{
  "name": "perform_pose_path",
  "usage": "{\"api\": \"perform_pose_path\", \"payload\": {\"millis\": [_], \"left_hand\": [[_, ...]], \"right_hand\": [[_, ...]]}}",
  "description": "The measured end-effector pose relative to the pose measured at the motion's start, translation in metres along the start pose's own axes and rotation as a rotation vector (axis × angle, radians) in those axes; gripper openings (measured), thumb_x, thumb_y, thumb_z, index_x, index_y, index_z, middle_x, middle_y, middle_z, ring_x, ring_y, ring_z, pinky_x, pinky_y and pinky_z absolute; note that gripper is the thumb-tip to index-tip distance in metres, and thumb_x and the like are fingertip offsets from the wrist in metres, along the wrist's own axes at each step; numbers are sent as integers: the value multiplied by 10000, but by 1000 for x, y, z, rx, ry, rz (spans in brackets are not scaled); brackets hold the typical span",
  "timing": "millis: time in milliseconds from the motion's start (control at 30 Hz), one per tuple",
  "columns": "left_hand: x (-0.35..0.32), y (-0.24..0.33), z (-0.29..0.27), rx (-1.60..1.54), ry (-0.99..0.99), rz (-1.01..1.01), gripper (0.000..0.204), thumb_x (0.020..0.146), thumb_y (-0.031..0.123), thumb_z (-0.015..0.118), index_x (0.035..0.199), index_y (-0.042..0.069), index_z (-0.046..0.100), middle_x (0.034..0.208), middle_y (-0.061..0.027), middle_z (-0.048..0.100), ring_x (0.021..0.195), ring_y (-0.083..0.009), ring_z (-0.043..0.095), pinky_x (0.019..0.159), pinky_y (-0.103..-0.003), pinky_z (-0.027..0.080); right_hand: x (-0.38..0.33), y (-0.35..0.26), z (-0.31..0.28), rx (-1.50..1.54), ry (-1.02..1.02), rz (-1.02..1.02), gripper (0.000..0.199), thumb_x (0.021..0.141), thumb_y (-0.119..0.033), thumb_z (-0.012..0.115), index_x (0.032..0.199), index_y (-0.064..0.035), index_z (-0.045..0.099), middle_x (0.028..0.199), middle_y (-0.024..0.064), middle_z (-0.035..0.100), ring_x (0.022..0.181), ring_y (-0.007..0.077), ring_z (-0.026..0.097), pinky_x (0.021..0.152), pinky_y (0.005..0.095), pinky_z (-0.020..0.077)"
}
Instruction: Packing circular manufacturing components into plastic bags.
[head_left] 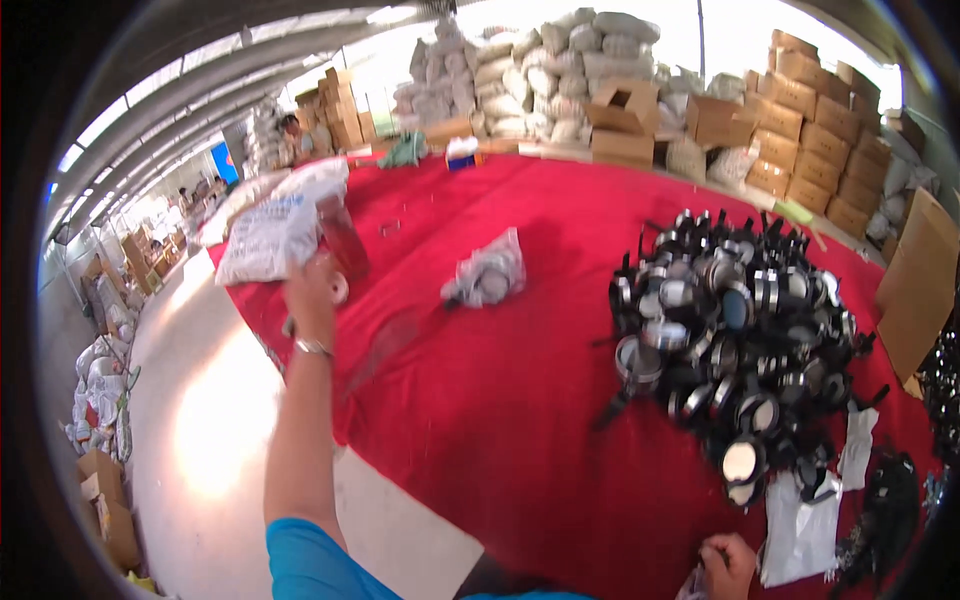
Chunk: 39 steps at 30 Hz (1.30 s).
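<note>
My left hand (314,292) reaches to the far left edge of the red-covered table (470,400). It is blurred, and its fingers are mostly hidden; a reddish, see-through thing (343,240) with a white ring (339,289) is right beside it. White printed sacks (268,240) lie just beyond that hand. Low at the right, my right hand (728,568) has curled fingers, with a pale scrap of plastic (692,585) at its side; what it grips is unclear. A clear plastic bag (492,272) with a round, silver-rimmed piece inside lies mid-table.
A large heap of round silver-rimmed pieces with black straps (740,310) covers the table's right side. White packets (800,530) lie near my right hand. A cardboard flap (918,285) rises at the right edge. Stacked cartons (800,125) and sacks (540,80) stand behind.
</note>
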<state>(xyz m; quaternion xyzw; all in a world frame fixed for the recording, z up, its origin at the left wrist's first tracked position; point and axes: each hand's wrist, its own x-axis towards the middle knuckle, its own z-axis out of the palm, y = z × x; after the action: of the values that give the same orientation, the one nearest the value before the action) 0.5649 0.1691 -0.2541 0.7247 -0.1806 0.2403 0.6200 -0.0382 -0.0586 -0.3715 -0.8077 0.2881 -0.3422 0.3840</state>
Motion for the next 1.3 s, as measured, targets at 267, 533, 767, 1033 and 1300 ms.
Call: {"api": "perform_pose_path", "payload": {"millis": [267, 533, 767, 1033, 1300], "left_hand": [[-218, 67, 28, 597, -1066, 786, 573, 777, 310, 700, 1239, 36, 501, 1243, -164, 542, 1207, -316, 480, 1025, -503, 332], [-292, 38, -8, 562, -1141, 795, 558, 878, 384, 471, 1307, 27, 458, 1406, -137, 416, 1319, -296, 356, 1084, -468, 239], [-299, 32, -11, 606, -1067, 774, 549, 863, 374, 474, 1292, 33, 475, 1400, -135, 424, 1307, -298, 369, 1080, -466, 246], [-300, 30, -8, 612, -1047, 810, 544, 854, 360, 469, 1296, 43, 467, 1404, -132, 417, 1296, -301, 379, 1076, -464, 254], [-302, 30, -10, 601, -1028, 808, 521, 862, 353, 464, 1291, 58, 473, 1401, -111, 422, 1301, -283, 370, 1069, -462, 262]], "right_hand": [[7, 8, 6, 100, 12, 154, 109, 862, -84, 608, 926, 2, 628, 727, 52, 584, 565, 99, 518, 515, 242, 419], [-7, 8, -3, 103, -29, 171, 113, 861, -84, 602, 924, 6, 628, 800, 78, 610, 551, 122, 555, 515, 258, 442], [-5, 6, 2, 31, -11, -26, 132, 878, -104, 588, 927, 14, 621, 817, 105, 610, 489, 144, 564, 486, 266, 448], [-6, 4, 1, 48, -5, -78, 132, 883, -106, 586, 928, 13, 619, 834, 106, 608, 503, 153, 582, 489, 274, 451], [-7, -1, -2, 42, -18, -79, 118, 880, -99, 584, 929, 2, 618, 837, 118, 599, 525, 177, 589, 511, 282, 459]]}}
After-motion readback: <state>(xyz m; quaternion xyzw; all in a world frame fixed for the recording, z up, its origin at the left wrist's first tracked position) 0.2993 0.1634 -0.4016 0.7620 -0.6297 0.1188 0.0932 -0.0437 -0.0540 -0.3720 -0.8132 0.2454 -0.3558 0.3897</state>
